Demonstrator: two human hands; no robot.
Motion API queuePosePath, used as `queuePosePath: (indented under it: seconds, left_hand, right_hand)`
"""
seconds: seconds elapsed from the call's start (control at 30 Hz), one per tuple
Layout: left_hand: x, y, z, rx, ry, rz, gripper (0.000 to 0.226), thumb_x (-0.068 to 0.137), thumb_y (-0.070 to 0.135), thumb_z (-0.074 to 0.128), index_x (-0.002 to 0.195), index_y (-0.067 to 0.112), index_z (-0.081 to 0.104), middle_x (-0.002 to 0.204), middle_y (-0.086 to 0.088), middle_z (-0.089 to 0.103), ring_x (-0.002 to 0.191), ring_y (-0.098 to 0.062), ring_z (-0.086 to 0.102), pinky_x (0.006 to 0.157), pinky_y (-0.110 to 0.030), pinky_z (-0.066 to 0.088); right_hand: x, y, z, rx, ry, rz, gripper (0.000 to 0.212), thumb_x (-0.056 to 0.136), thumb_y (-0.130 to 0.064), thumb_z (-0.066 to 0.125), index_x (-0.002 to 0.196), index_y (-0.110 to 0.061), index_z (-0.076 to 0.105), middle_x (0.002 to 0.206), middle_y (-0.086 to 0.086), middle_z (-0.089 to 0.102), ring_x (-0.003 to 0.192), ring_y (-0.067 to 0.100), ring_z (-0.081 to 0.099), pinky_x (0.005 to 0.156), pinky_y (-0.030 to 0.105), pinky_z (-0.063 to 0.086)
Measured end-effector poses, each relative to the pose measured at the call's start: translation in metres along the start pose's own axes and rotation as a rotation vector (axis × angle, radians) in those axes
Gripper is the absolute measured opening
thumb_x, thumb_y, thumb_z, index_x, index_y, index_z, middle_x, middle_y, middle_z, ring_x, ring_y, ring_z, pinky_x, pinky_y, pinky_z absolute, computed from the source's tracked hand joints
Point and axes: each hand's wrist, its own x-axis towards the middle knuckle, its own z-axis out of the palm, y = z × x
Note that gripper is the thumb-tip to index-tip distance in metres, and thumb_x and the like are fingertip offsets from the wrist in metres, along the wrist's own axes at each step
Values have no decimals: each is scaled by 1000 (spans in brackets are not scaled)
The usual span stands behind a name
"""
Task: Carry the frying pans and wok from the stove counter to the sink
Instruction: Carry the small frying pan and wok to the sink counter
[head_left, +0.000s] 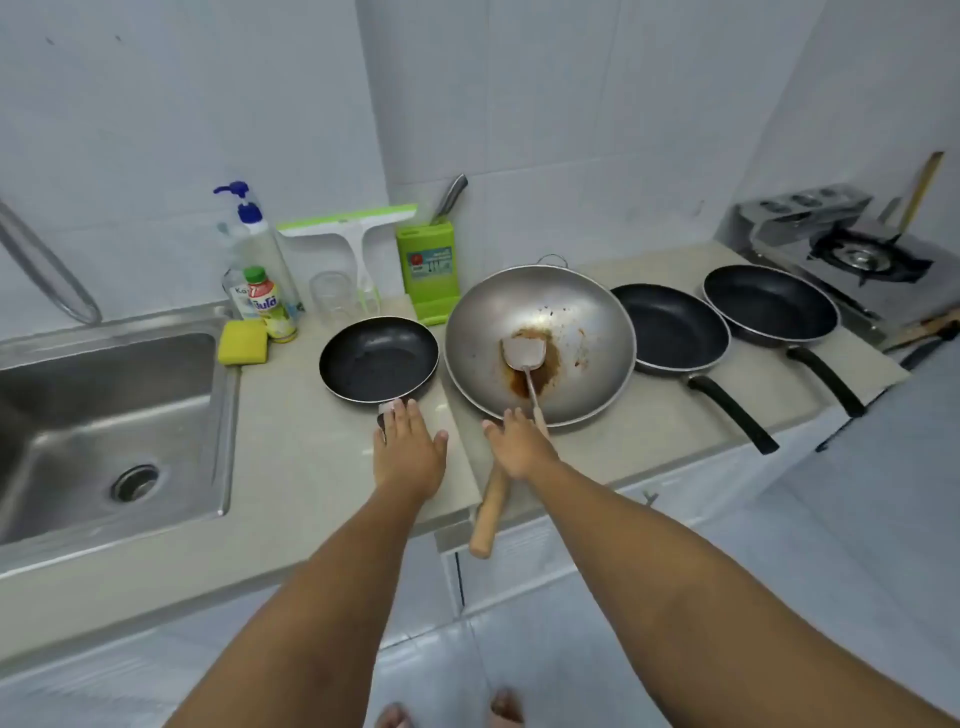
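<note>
Starting at the left end of the counter (291, 467), the steel sink (62, 415) lies empty with its drain bare, so nothing in it blocks a pan set down there. Along the back edge stand a soap bottle (254, 244), a small drink bottle (267, 304), a yellow sponge (242, 341), a squeegee (353, 234), a clear glass (330, 299) and a green knife block (428, 270); the glass looks the easiest to knock. Nearest the sink sits the small frying pan (379, 358), probably light and stiff; the left hand (408, 452) rests flat over its handle, fingers spread, not yet closed on it. Next comes the wok (540, 343), wide, likely heavy, with brown sauce pooled in the bottom and a loose spatula (524, 358) that could slide out if tipped. The right hand (519, 447) lies open over its wooden handle (488, 514), which overhangs the front edge; a firm grip close to the bowl seems wisest. Two more frying pans (675, 327) (769, 304) follow, their long black handles pointing to the front edge, easy to take. A gas stove (852, 260) stands at the right end.
</note>
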Motion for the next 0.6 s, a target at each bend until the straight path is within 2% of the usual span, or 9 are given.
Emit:
queuePosePath:
  seconds: [0.13,0.3,0.37,0.43,0.5,0.57,0.6]
  left_hand:
    - [-10,-5,12,-162,36,-152,68,103,40,31,157,7,6,166,-9,1,152,-24,4,118,-51,14]
    - [-11,-13,22,-382,114,-159,66,102,30,40,156,4,12,164,-14,13,150,-27,16,119,-42,19]
    - [-10,-14,21,-524,141,-179,63,101,26,43,155,6,18,161,-13,23,146,-28,27,118,-42,26]
    - [-6,-13,19,-673,186,-222,57,98,20,46,152,12,29,151,-11,40,135,-30,41,110,-42,36]
    - [-2,-12,20,-806,188,-336,52,96,18,48,146,14,38,135,-11,55,121,-34,54,99,-40,43]
    - [3,-13,22,-1009,113,-481,45,95,20,50,138,7,45,110,-16,64,91,-34,64,82,-39,52]
    - [5,-13,23,-1126,71,-517,38,96,19,51,128,0,49,94,-16,63,73,-29,62,69,-37,54]
  right_hand:
    - [2,14,20,146,-19,95,65,102,-45,34,150,-3,30,154,17,38,133,34,45,109,42,37]
    - [15,26,44,343,-12,256,65,101,-46,36,149,-3,31,150,16,41,129,35,48,107,43,39]
    - [20,26,49,416,1,326,65,101,-46,35,150,-4,30,149,16,42,129,36,47,105,41,39]
    - [28,26,54,523,2,398,63,101,-44,38,149,-3,32,145,17,47,127,36,50,95,37,40]
    - [36,27,58,665,-4,495,58,100,-40,46,143,-1,39,136,18,55,120,35,54,83,33,38]
    - [43,33,61,769,-34,575,53,97,-38,52,134,0,50,121,17,61,110,34,57,79,32,38]
    - [46,35,61,800,-60,593,52,96,-39,55,129,1,54,115,16,63,104,33,58,79,33,40]
